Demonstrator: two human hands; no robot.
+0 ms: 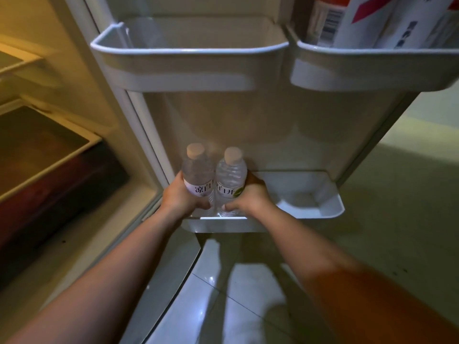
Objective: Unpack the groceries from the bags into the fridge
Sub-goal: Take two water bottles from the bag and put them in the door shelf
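Note:
Two clear water bottles with white caps stand upright side by side at the left end of the lowest door shelf of the open fridge. My left hand grips the left bottle around its labelled middle. My right hand grips the right bottle the same way, thumb across the front. The bottles' bases are hidden behind the shelf's front wall and my fingers.
An empty white door bin hangs above the bottles. The bin to its right holds tall cartons. The fridge interior with shelves and a drawer lies at left. Glossy tiled floor shows below the door.

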